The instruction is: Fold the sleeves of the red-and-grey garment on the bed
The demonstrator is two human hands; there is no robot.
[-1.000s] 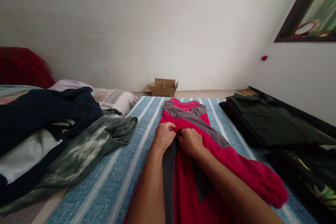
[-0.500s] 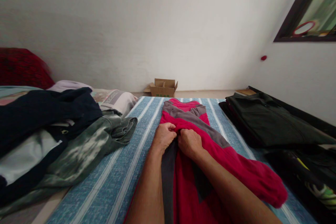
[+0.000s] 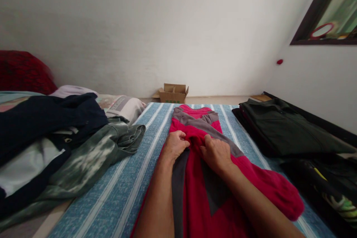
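A red and grey long-sleeved top lies on the blue striped bed sheet, its collar end toward the wall and one sleeve stretched to the lower right. My left hand pinches its fabric near the middle, beside a dark grey panel. To the right of it, my right hand has its fingers closed on the red cloth, with a dark fold between the two hands. The fingertips of both hands are partly hidden in the fabric. My forearms cover some of the lower part.
Dark blue clothing and grey-green patterned trousers lie heaped at left. At right is a folded dark green garment with black clothing nearer. An open cardboard box stands by the wall behind the bed.
My right hand has moved to the right, away from my left hand, and the gap between them on the red cloth is wider. My left hand has hardly moved.
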